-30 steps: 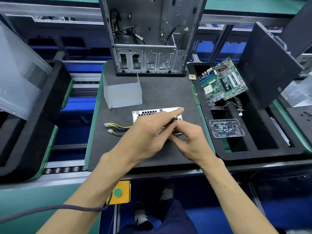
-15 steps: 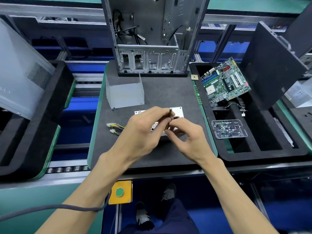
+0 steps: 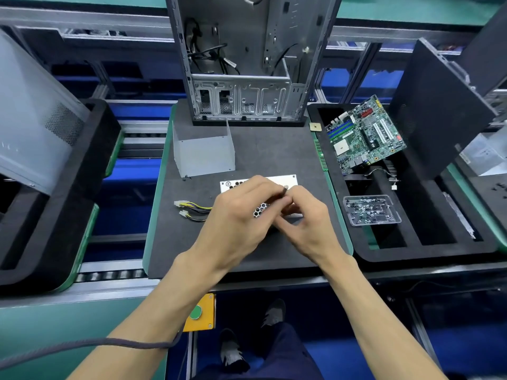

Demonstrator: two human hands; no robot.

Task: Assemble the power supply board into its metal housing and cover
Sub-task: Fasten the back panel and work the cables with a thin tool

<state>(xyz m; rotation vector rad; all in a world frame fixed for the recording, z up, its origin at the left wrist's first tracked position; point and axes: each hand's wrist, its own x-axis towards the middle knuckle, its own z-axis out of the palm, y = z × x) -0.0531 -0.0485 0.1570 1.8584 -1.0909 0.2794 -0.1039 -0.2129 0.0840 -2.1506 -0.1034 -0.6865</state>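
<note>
Surface: a dark, matte foam mat (image 3: pixel 274 157) with green edging, on a roller conveyor line.
Far edge: an open grey steel computer case (image 3: pixel 247 64) stands upright, its cables loose inside.
Far left corner: a bent grey sheet-metal cover (image 3: pixel 204 154), open-topped.
Centre: the power supply housing (image 3: pixel 285 180), pale metal with honeycomb holes, mostly hidden under the hands; yellow-black cables (image 3: pixel 192 208) with white plugs trail left.
Left hand (image 3: pixel 238 215): fingers curled round a thin dark screwdriver (image 3: pixel 282 191).
Right hand (image 3: pixel 304 223): fingertips pinched at the tool's shaft.
Right tray: a green motherboard (image 3: pixel 365 135) and a clear screw box (image 3: pixel 370 209).

head-worn view, looking steeply down, close above bench (image 3: pixel 274 160)
</note>
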